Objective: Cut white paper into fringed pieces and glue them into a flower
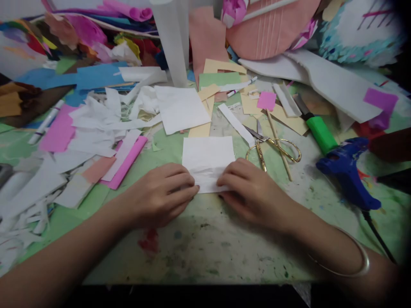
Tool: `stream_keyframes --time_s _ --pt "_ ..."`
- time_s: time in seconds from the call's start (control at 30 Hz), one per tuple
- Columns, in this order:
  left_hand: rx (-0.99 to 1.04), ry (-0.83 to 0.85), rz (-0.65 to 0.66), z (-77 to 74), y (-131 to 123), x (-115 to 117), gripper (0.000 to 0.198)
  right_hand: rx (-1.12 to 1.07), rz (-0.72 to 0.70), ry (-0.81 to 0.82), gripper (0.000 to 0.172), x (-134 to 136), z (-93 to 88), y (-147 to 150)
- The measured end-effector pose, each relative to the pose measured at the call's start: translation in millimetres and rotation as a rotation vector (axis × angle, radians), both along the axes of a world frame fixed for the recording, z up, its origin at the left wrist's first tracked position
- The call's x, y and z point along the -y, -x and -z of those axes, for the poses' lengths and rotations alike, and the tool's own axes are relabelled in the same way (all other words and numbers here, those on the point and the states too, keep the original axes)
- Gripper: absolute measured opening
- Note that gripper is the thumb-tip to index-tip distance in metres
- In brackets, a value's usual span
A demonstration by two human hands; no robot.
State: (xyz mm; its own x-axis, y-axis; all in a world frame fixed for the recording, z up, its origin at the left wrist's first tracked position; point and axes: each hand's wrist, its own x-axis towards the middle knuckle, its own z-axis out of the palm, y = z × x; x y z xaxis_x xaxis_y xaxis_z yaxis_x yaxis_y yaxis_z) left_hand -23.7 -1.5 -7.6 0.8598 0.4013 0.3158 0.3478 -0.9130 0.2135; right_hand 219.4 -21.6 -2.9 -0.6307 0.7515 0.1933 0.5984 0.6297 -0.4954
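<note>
A small white paper sheet (208,152) lies on the table in front of me, with wrinkles across its lower part. My left hand (163,192) is closed at the sheet's lower left corner, fingertips on its edge. At the lower right edge, my right hand (253,190) has its fingers curled onto the paper, with the thumb below. Both hands grip the same sheet, a short gap between them. Just right of the sheet are gold-handled scissors (261,139), a thin wooden stick (278,145) and a white paper strip (236,124).
A blue glue gun (348,171) and a green-handled cutter (322,134) lie to the right. White scraps (93,124) and pink paper (59,128) cover the left side. Behind are a larger white sheet (181,109), a white roll (171,42) and a pink paper disc (272,30).
</note>
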Motion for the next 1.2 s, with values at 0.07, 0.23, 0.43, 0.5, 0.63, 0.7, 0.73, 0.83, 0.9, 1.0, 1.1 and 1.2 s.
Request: stream_keyframes --time_s 0.07,0.23,0.43,0.5,0.63,0.7,0.73,0.83,0.9,1.0,1.1,1.2 --pt "0.012 -0.035 -0.016 2.2 0 2 0.017 -0.019 -0.082 -0.016 0.017 2 4.3 3" --pt "0.039 -0.025 -0.027 3.5 4 4 0.007 -0.117 -0.016 -0.034 0.016 1 9.1 2" --pt "0.004 -0.077 -0.036 -0.3 1 3 0.015 -0.116 -0.017 -0.065 0.015 0 9.0 1" --pt "-0.005 -0.110 -0.030 -0.1 0 3 0.016 -0.094 -0.024 -0.073 0.015 0 9.9 2" --pt "0.028 -0.167 -0.026 5.1 -5 3 0.015 -0.061 -0.011 -0.113 0.017 1 12.5 6" --pt "0.114 -0.108 -0.063 7.9 -7 4 0.013 -0.057 -0.003 -0.149 0.017 1 14.0 9" --pt "0.175 -0.045 -0.096 8.5 -9 4 0.012 -0.060 -0.002 -0.176 0.016 2 14.7 10" --pt "0.331 0.220 -0.208 4.6 -12 5 0.009 -0.096 0.002 -0.273 0.013 3 15.1 12" --pt "0.377 0.416 -0.267 -1.1 -12 6 0.008 -0.153 0.019 -0.293 0.012 2 12.7 12" --pt "0.437 0.678 -0.400 -8.4 -12 8 0.007 -0.270 0.052 -0.161 0.012 0 4.4 7" --pt "0.515 0.871 -0.555 -10.7 -13 8 0.009 -0.360 0.130 0.069 0.013 -3 -5.7 2" --pt "0.574 1.059 -0.638 -10.3 -14 8 0.016 -0.428 0.237 0.266 0.010 -5 -12.3 -1"
